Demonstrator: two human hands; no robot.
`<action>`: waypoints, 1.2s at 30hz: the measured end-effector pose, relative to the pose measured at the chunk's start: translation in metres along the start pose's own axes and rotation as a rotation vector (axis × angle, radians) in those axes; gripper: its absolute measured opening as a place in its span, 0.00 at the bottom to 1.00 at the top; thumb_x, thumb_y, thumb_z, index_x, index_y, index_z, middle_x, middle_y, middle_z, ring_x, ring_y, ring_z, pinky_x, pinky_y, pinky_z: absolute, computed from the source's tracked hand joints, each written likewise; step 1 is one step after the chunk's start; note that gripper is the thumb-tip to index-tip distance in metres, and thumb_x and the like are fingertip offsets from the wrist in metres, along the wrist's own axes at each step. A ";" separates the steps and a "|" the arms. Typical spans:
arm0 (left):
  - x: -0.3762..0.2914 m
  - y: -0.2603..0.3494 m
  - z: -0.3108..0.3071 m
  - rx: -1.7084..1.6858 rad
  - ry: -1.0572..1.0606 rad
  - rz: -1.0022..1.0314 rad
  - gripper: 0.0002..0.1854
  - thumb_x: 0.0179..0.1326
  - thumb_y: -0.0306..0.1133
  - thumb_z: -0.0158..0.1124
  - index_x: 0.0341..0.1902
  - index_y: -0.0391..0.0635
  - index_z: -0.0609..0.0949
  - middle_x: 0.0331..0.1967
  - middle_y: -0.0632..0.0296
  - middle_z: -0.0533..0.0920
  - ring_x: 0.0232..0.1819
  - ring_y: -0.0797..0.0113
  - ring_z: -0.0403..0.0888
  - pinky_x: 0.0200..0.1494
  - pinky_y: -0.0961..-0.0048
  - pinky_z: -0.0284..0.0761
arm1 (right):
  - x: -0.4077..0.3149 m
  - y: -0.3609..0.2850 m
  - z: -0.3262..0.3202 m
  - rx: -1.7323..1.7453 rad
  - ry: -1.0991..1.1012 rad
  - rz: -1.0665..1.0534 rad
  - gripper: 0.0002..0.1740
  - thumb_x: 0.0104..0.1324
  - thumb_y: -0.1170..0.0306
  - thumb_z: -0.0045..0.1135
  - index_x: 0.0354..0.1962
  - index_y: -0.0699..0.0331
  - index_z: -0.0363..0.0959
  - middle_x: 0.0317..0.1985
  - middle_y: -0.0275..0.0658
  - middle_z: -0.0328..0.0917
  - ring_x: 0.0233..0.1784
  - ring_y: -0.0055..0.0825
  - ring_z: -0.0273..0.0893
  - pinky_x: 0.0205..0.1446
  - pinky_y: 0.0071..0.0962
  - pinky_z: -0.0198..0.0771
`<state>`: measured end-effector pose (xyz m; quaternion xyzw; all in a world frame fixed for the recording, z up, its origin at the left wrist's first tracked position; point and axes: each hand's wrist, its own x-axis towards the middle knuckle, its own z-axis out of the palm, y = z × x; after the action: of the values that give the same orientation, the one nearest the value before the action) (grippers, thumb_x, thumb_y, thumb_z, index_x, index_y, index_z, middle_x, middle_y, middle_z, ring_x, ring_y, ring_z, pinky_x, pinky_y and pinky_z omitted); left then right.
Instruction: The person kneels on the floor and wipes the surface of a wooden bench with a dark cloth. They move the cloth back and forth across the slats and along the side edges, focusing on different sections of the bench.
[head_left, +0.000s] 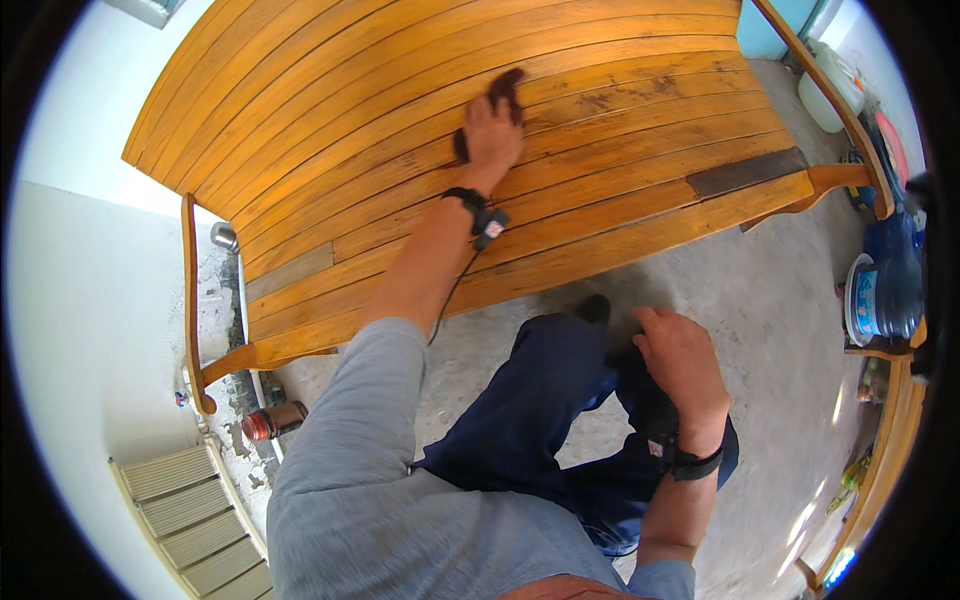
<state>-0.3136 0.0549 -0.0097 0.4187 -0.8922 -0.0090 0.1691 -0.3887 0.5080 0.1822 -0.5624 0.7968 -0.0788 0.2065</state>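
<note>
A slatted wooden bench (420, 225) stands before me, its slats orange-brown with darker worn patches. My left hand (491, 139) is pressed on a dark reddish-brown cloth (506, 88) lying on the slats around the middle of the bench; parts of the cloth show beyond the fingers and beside the palm. Over my right knee, off the bench, hangs my right hand (679, 360), fingers loosely bent and apart, holding nothing. Each wrist wears a black strap with a small device.
Curved wooden armrests bound the bench, left (191, 300) and right (832, 90). A white plastic jug (829, 90) and a large blue water bottle (892, 296) stand at the right. A red-topped jar (259, 426) lies lower left, near a slatted cream rack (180, 495).
</note>
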 end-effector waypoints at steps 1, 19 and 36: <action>0.007 0.032 0.001 0.037 -0.032 0.064 0.35 0.76 0.49 0.62 0.79 0.42 0.72 0.77 0.33 0.66 0.79 0.34 0.61 0.78 0.37 0.60 | 0.000 0.001 -0.002 0.001 -0.007 0.013 0.17 0.67 0.71 0.67 0.54 0.61 0.81 0.44 0.48 0.86 0.52 0.52 0.83 0.54 0.47 0.80; -0.027 -0.058 -0.040 0.215 0.031 -0.111 0.32 0.73 0.44 0.65 0.79 0.53 0.74 0.78 0.40 0.70 0.77 0.39 0.70 0.75 0.39 0.68 | -0.016 0.021 -0.005 0.071 0.035 0.037 0.20 0.69 0.70 0.66 0.58 0.58 0.82 0.46 0.50 0.87 0.54 0.53 0.83 0.57 0.49 0.79; -0.079 -0.209 -0.075 0.199 -0.010 -0.514 0.35 0.76 0.53 0.64 0.73 0.36 0.75 0.71 0.26 0.71 0.70 0.30 0.74 0.67 0.38 0.77 | -0.006 -0.002 0.004 0.009 0.182 -0.089 0.06 0.66 0.73 0.64 0.40 0.61 0.78 0.35 0.44 0.83 0.43 0.47 0.85 0.44 0.45 0.80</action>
<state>-0.0882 -0.0122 0.0044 0.6459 -0.7540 0.0341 0.1146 -0.3835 0.5131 0.1803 -0.5866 0.7862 -0.1423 0.1323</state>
